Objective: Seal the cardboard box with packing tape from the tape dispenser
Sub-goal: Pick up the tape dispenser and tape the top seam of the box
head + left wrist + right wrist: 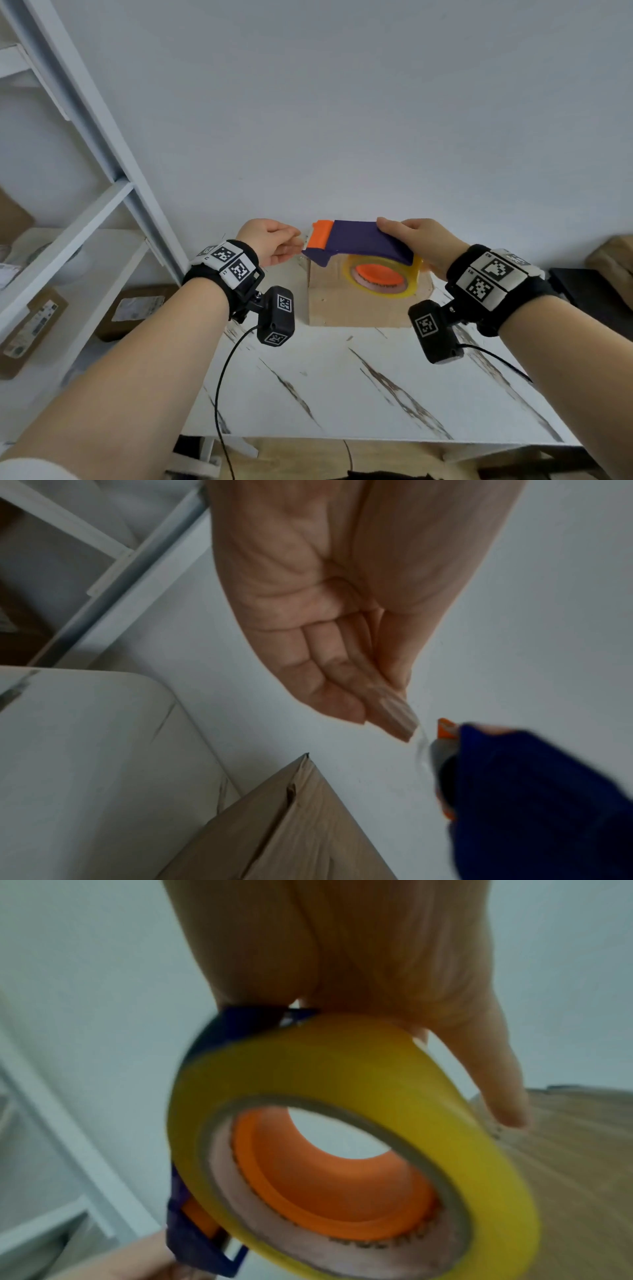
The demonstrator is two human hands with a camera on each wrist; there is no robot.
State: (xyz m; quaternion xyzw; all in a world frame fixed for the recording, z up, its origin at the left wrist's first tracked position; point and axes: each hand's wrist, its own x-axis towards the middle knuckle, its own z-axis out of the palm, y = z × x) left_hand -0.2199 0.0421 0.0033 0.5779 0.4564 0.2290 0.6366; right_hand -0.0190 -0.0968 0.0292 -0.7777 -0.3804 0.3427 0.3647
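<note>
A small cardboard box (356, 305) stands at the back of the white marbled table (342, 383), against the wall. Over it my right hand (406, 236) grips the purple tape dispenser (363, 240) from above, its yellowish tape roll (342, 1074) on an orange hub facing me. The dispenser's orange front (320, 234) points left. There my left hand (296, 245) pinches the clear tape end (420, 741) between thumb and fingertips. In the left wrist view the box (291, 831) lies below the hand, its top seam showing.
A white shelf unit (102, 212) stands at the left, with labelled parcels (34, 322) on its lower shelves. A brown bundle (613, 257) and a dark object (589, 291) sit at the far right. Black cables hang from both wrist cameras over the table's front.
</note>
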